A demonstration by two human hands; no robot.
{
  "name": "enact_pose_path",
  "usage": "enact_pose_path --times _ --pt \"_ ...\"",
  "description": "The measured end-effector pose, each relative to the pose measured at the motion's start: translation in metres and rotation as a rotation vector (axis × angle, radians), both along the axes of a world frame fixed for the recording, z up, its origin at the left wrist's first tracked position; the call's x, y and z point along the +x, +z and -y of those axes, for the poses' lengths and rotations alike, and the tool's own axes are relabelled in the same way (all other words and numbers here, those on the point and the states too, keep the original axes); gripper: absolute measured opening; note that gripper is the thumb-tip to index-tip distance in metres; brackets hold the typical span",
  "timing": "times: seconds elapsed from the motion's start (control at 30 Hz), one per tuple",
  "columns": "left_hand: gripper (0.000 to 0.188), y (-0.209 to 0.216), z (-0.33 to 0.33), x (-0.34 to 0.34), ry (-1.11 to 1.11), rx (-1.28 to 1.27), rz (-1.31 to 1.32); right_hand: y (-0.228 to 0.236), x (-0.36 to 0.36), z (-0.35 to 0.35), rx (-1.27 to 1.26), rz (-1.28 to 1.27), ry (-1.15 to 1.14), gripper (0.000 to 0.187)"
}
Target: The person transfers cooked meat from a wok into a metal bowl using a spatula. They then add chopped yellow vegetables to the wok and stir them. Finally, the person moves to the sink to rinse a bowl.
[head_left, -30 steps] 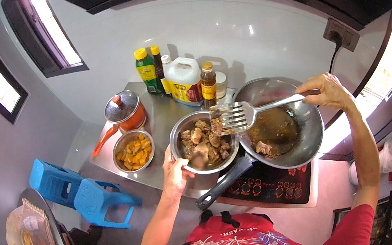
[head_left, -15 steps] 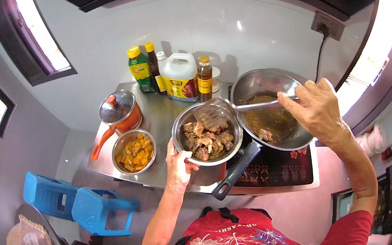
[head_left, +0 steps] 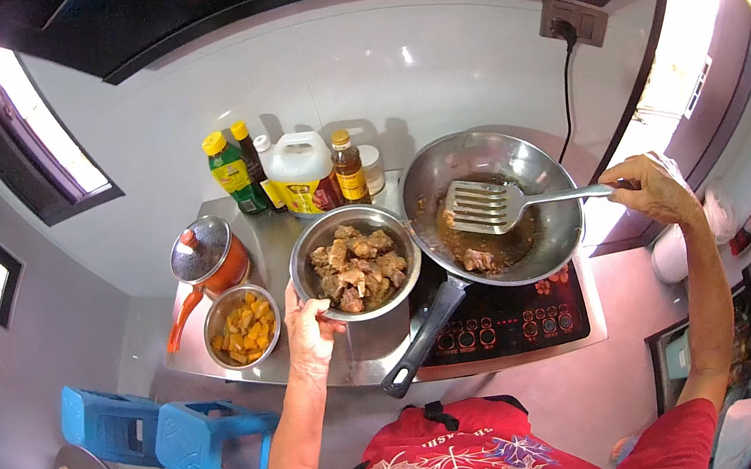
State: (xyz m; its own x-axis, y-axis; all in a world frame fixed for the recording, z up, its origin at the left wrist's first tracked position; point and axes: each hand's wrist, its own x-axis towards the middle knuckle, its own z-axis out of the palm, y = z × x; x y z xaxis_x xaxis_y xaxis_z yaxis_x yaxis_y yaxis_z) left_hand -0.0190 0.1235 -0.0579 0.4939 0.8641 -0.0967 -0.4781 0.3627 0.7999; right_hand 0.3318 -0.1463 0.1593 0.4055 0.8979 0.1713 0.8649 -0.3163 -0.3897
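My left hand [head_left: 312, 330] grips the near left rim of a steel bowl [head_left: 303, 278], thumb over the edge. Browned chunks of meat [head_left: 357, 266] fill much of that bowl, which is held beside the wok. By its handle, my right hand [head_left: 652, 189] holds a slotted metal spatula [head_left: 487, 206], its blade over the wok [head_left: 551, 173]. Brown sauce and a piece of meat [head_left: 479, 261] lie at the wok's bottom. The wok's black handle [head_left: 428, 335] points toward me.
The wok stands on a black induction cooktop [head_left: 504, 327]. Left of my hand are a bowl of orange chunks [head_left: 245, 326] and an orange lidded saucepan [head_left: 224, 263]. Several bottles [head_left: 237, 172] and a white jug [head_left: 300, 163] line the wall. Blue stools [head_left: 203, 441] stand lower left.
The spatula has moved right, from over the meat bowl to over the wok, as my right hand shifted right. The view has shifted too.
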Motion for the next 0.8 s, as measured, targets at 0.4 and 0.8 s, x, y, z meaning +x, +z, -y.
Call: enact_pose_path --times 0.4,0.8 --pt "0.060 0.010 -0.009 0.015 0.108 0.065 -0.089 -0.020 0.057 0.001 -0.342 0.335 -0.033 0.019" --pt "0.063 0.012 -0.008 0.012 0.144 0.040 -0.162 -0.043 0.102 -0.026 -0.470 0.214 -0.052 0.025"
